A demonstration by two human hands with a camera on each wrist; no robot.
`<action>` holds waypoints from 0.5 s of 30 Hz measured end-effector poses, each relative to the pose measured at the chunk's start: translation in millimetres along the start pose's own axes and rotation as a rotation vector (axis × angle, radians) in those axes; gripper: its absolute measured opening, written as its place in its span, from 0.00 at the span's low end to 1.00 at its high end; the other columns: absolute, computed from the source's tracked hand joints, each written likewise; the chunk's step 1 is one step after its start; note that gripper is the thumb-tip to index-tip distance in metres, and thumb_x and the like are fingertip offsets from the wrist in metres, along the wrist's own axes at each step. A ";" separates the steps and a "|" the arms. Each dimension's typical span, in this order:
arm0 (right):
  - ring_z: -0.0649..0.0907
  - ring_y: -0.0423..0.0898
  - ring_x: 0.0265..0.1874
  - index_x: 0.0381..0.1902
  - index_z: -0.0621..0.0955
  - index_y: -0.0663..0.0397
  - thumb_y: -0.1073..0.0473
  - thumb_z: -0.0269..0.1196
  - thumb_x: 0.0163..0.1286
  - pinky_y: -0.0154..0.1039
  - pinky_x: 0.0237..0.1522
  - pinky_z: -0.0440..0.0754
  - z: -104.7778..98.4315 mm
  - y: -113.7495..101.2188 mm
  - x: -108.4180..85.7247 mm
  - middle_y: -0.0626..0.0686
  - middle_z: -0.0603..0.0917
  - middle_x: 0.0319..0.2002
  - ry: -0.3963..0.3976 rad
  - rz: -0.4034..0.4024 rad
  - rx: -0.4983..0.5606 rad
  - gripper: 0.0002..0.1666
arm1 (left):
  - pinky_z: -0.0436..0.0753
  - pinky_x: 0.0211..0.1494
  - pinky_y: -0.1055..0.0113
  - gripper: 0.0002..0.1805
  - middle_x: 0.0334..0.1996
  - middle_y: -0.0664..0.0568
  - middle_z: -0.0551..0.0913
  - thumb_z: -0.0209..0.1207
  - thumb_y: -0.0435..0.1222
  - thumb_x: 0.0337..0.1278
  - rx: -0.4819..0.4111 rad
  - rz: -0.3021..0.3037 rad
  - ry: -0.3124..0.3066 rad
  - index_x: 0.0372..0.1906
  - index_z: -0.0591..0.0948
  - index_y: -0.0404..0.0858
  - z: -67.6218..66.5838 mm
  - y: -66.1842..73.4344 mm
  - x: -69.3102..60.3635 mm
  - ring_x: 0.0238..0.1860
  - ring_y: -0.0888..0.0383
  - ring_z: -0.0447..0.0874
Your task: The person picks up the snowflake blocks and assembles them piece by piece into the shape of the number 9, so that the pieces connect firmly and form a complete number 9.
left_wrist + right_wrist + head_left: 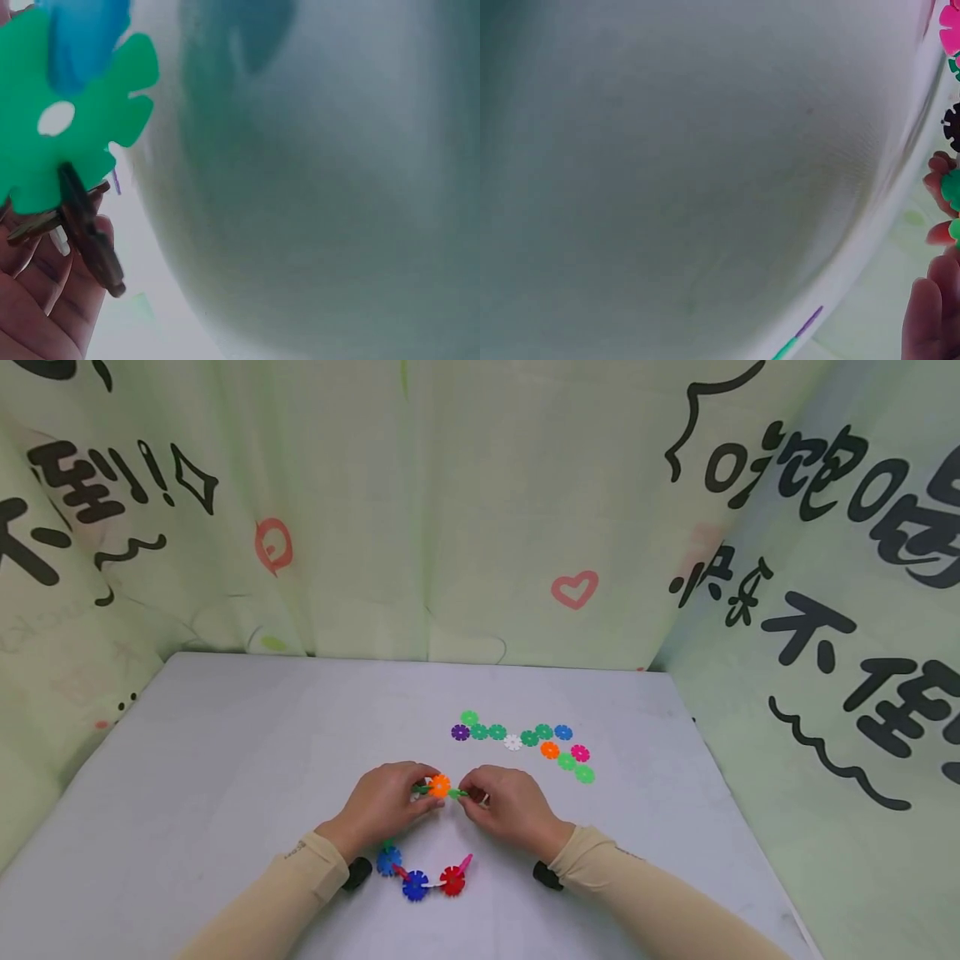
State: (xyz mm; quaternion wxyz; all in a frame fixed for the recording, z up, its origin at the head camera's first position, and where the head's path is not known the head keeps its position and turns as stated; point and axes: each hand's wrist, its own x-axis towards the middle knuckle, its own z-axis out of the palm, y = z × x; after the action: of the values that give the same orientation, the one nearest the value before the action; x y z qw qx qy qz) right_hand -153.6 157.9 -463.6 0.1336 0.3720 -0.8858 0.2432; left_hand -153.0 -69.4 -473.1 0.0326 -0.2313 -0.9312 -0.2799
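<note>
White surface point(225, 760) holds discs point(529, 738), likely close for easy reach. The left hand point(381, 802) pinches a chain point(415, 886), the right hand point(508, 802) a green disc point(456, 794), maybe so neither wobbles.

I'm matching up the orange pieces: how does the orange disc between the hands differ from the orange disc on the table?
The front orange disc is between the left hand and right hand; the rear orange disc lies on the table, untouched by either. The front orange disc has green pieces, seen edge-on, at its sides; the rear orange disc sits among flat discs. Both have notched rims.
</note>
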 end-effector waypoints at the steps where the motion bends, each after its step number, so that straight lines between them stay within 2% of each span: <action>1: 0.82 0.36 0.29 0.37 0.85 0.51 0.62 0.73 0.59 0.28 0.34 0.80 0.2 -0.4 -0.1 0.44 0.85 0.32 0.001 0.003 0.003 0.09 | 0.83 0.49 0.58 0.22 0.45 0.55 0.86 0.72 0.49 0.53 -0.002 -0.003 0.002 0.51 0.86 0.43 0.0 0.2 -0.1 0.42 0.57 0.85; 7: 0.82 0.36 0.29 0.37 0.84 0.49 0.61 0.73 0.60 0.28 0.32 0.79 2.2 0.1 -0.7 0.43 0.83 0.31 0.007 0.038 0.014 0.09 | 0.83 0.48 0.58 0.21 0.44 0.55 0.87 0.72 0.49 0.53 0.009 -0.011 0.016 0.50 0.86 0.43 0.1 0.4 -0.6 0.41 0.57 0.85; 15: 0.82 0.36 0.29 0.37 0.84 0.50 0.61 0.73 0.60 0.28 0.33 0.80 2.3 -2.0 0.9 0.43 0.83 0.32 0.000 0.023 -0.010 0.09 | 0.83 0.48 0.58 0.22 0.44 0.54 0.87 0.72 0.49 0.54 0.015 -0.004 0.013 0.50 0.86 0.42 1.0 1.2 1.8 0.42 0.56 0.85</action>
State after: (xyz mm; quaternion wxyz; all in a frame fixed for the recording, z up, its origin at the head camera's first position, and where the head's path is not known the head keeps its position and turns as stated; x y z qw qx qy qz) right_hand -152.9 155.0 -464.5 0.1326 0.3612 -0.8913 0.2400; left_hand -154.1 -67.3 -473.0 0.0399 -0.2273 -0.9335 -0.2744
